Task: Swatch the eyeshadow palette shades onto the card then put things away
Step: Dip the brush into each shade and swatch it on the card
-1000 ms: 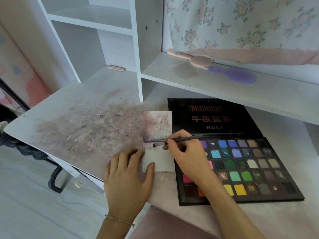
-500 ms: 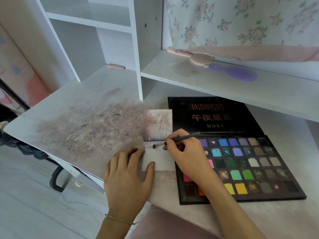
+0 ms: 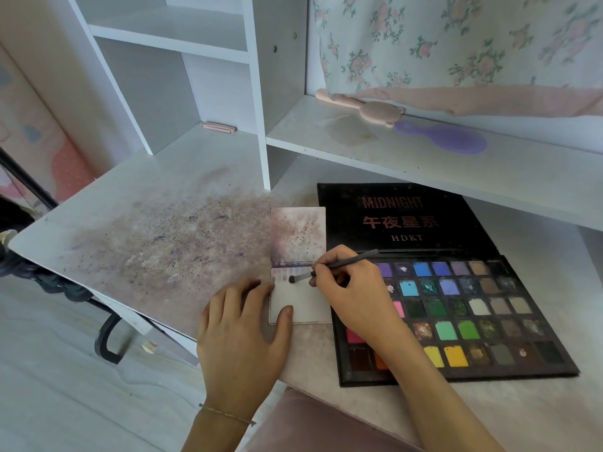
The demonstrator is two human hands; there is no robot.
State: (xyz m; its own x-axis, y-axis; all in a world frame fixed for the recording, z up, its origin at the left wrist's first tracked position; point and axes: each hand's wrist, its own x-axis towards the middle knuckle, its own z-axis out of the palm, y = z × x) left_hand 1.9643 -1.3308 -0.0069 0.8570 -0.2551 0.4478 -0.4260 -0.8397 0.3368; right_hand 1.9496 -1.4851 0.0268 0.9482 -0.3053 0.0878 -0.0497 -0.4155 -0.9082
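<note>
Swatching in progress: right hand (image 3: 355, 295) pinches the brush (image 3: 329, 270) on the card (image 3: 303, 305) beside the palette (image 3: 489, 308), left hand (image 3: 241, 334) flat, steadying it on the tabletop (image 3: 146, 223); next, probably reload from a fresh pan.

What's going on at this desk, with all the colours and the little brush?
A person is testing eyeshadow colours on a small white card. The right hand pinches a thin makeup brush, its tip on the card's upper part, next to a row of faint purple strokes. The left hand lies flat, its thumb on the card's lower left corner. An open eyeshadow palette lies just right of the card. The desk around it is smudged with powder. Most of the card is still blank.
</note>
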